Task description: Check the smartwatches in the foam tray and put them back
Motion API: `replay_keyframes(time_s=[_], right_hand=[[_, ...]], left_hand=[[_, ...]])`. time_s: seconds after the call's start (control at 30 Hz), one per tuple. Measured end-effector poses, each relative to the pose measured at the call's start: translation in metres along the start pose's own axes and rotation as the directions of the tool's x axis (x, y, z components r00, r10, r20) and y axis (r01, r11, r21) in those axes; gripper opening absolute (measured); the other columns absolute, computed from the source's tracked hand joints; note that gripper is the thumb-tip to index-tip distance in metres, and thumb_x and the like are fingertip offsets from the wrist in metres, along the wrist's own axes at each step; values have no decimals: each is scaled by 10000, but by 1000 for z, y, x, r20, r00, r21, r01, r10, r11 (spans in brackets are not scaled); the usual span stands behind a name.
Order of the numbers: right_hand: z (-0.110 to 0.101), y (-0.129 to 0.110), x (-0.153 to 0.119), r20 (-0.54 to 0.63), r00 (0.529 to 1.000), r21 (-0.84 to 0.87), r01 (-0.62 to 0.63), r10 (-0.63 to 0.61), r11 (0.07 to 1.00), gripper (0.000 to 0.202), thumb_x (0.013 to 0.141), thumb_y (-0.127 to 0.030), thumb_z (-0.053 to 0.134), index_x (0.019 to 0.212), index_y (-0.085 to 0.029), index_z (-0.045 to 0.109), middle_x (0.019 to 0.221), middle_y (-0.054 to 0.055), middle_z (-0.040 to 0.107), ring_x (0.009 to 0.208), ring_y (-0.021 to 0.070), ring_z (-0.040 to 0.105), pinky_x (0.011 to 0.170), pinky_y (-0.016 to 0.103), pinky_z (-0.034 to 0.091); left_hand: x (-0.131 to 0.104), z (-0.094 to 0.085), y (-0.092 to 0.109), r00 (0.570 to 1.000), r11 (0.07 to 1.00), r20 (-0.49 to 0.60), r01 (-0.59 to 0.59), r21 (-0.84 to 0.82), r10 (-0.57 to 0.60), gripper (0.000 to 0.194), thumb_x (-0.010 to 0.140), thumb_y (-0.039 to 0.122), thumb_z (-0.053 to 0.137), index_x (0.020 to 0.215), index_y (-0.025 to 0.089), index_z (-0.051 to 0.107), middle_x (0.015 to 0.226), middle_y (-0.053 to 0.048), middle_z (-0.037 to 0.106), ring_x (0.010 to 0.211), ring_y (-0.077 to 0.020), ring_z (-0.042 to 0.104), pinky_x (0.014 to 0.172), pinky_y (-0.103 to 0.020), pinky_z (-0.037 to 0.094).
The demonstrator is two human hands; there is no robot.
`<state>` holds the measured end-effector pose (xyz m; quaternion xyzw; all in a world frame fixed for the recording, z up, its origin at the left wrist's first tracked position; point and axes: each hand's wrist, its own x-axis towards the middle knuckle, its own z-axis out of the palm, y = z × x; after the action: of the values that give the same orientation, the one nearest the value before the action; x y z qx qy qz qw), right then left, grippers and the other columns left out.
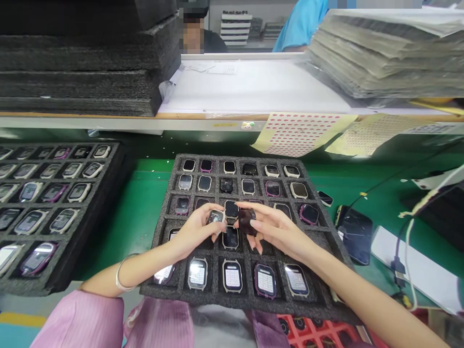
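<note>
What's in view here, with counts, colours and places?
Pale watch: one, pale, in left hand
Dark watch: one, dark, in right hand
Other watches: many, pale, purple, black, in trays
Foam trays: two, grey, centre and left
Devices: two, black, right
Panel: one, white, right
Cables: several, white, black, right
Work surface: one, green, below
Red tray: one, red, bottom
Shelf: one, white, above
Foam slabs: several, black, shelf left
Wrapped stack: one, grey, shelf right
Sticker sheets: two, yellowish, shelf edge
People: two, dark and blue clothes, beyond
Bracelet: one, silver, left wrist
Sleeve: one, pink, left arm
Hands: two, bare, over centre tray
</note>
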<state>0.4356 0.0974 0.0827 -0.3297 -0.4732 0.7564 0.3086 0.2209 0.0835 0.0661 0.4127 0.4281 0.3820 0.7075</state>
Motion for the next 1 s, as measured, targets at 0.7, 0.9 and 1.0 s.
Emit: replay_keyframes(time_s=[0.7, 0.9, 1.0], right_hand=[[-1, 3, -5, 23, 1000, -100, 1, 1, 995, 403, 863, -250, 657, 1250, -172, 578, 928, 57, 674, 544, 120, 674, 517, 245, 587], [0, 0, -6, 16, 1000, -125, -7, 9, 992, 416, 856, -258, 664, 1251, -163, 576, 930, 57, 678, 540, 122, 684, 525, 231, 582], [0, -1, -7, -5, 1000, -140, -2, 2, 990, 427, 851, -268, 667, 1256, -165, 576, 932, 56, 674, 540, 124, 681, 522, 239, 584]], left_hand=[[-8, -3, -5, 964, 808, 118, -265, 526, 239, 250, 788, 158, 551, 1034, 193, 515, 863, 13, 562, 781, -141, 523, 734, -251, 407], [-8, -2, -1, 965, 813, 92, -257, 523, 245, 264, 777, 151, 548, 1036, 192, 520, 860, 12, 553, 774, -141, 511, 735, -246, 405], [-8, -3, -1, 959, 817, 56, -268, 511, 279, 265, 772, 153, 546, 1032, 195, 521, 888, 7, 555, 794, -145, 510, 754, -250, 401]])
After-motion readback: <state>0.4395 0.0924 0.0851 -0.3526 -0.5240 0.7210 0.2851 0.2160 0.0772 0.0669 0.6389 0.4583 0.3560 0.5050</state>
